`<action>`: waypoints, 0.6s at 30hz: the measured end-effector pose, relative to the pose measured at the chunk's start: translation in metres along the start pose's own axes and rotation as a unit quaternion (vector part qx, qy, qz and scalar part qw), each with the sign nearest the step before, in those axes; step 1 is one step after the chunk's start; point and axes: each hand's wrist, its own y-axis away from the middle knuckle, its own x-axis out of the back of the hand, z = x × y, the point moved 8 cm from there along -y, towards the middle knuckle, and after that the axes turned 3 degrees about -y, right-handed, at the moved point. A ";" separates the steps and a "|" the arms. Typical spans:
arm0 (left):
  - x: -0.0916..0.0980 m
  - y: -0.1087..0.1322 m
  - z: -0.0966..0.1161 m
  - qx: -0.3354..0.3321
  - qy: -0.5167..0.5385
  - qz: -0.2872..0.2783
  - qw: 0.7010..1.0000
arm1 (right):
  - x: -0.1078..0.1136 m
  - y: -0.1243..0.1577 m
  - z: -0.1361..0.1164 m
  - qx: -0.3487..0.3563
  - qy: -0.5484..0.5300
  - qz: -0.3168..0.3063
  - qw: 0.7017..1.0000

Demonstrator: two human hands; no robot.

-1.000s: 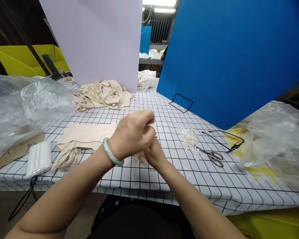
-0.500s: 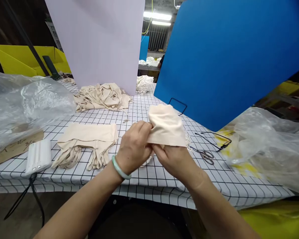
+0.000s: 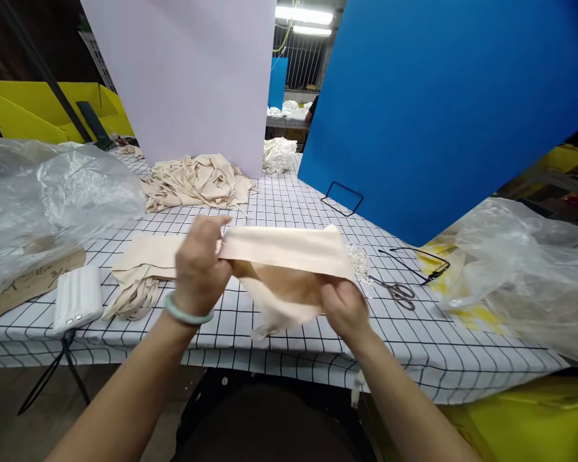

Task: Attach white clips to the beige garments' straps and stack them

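Note:
A cream cloth bag (image 3: 289, 249) is stretched between my two hands above the checked table, its mouth gaping toward me and its lower part hanging blurred. My left hand (image 3: 200, 269), with a pale green bangle on the wrist, grips the bag's left edge. My right hand (image 3: 347, 308) is closed on its right edge, with the fingers partly inside the opening. Left of my left hand lies a stack of flat cream bags (image 3: 147, 251) with looped straps toward me, partly covered by that hand. Farther back rests a crumpled heap of cream cloth (image 3: 200, 183).
Scissors (image 3: 399, 294), eyeglasses (image 3: 428, 269) and small white scraps (image 3: 359, 262) lie on the right. A white power bank (image 3: 78, 296) with a cable sits left. Plastic bags (image 3: 525, 276) flank the table. Lilac (image 3: 187, 83) and blue boards (image 3: 443, 109) stand behind.
My hands have moved apart, the left one going leftward over the stack. The cloth bag, bunched up before, is now spread wide with its opening showing.

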 end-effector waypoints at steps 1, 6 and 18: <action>-0.031 0.013 -0.013 0.029 -0.018 -0.077 0.996 | -0.013 -0.010 0.018 -0.033 0.016 -0.007 0.999; -0.115 0.079 -0.042 0.105 -0.045 -0.288 0.951 | -0.054 -0.028 0.063 -0.058 -0.002 -0.037 0.998; -0.136 0.114 -0.023 0.100 -0.077 -0.355 0.926 | -0.024 -0.010 0.082 -0.177 -0.468 0.045 0.865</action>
